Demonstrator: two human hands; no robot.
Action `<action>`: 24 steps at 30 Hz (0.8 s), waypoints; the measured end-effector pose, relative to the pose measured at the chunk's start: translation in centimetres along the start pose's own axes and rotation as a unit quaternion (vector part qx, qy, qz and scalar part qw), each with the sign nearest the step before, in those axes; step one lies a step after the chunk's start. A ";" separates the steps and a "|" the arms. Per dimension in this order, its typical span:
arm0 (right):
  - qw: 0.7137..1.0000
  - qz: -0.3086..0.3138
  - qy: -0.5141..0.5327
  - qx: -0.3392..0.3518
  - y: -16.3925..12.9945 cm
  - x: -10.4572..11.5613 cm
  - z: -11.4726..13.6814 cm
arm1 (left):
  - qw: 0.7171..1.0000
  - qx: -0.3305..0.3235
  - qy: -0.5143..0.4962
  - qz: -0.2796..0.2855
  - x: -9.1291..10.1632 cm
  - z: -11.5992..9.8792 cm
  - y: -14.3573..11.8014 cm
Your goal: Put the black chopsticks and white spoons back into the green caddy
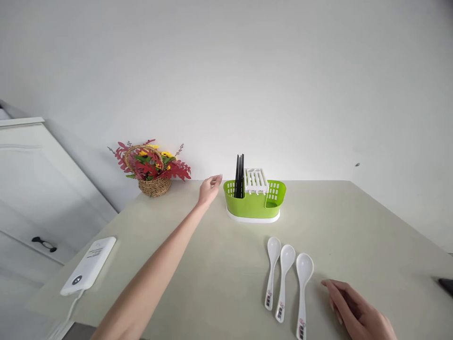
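My left hand (210, 189) is stretched out over the far part of the table, just left of a green cutlery holder (244, 208) with a white base. Its fingers are loosely bent and apart, with nothing seen in them. Black chopsticks (239, 174) stand upright in the holder's left compartment. A white slotted rack (256, 180) sits across its middle. Three white spoons (305, 270) lie side by side nearer to me, handles towards me. To their right, my right hand (359, 311) rests at the table, fingers loosely curved and holding nothing visible.
A wicker basket (155, 186) with red leaves and yellow flowers stands at the back left. A white power bank (89, 266) with a cable lies by the left edge. A white cabinet (38, 189) adjoins that side. Some dark object (446, 285) lies far right.
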State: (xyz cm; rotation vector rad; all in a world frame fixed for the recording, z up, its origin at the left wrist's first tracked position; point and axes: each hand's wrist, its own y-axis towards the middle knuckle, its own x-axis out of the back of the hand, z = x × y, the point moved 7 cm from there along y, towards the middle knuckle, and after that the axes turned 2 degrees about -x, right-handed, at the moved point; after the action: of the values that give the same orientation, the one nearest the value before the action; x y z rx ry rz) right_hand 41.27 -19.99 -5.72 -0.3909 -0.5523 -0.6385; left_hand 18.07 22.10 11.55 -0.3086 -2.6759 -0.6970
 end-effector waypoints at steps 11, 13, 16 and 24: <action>0.998 0.015 0.057 0.035 1.8 -0.8 3.6 | 0.973 0.114 -0.028 0.200 4.0 0.3 -24.4; 0.996 0.051 0.066 0.022 2.3 -1.2 4.3 | 0.973 0.070 -0.004 0.218 4.7 -1.9 -26.9; 0.995 0.076 0.052 0.025 2.5 -1.2 5.5 | 0.980 0.043 0.024 0.194 5.7 -3.2 -28.3; 0.992 0.100 0.075 0.023 1.4 -0.3 6.7 | 0.980 0.060 0.022 0.190 5.8 -2.6 -28.6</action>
State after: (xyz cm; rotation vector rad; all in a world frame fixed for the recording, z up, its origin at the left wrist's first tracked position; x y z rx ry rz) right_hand 39.59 -15.47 -0.89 -0.3459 -0.3790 -0.4569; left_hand 5.10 -2.96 3.72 -0.7364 -2.4977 -0.4175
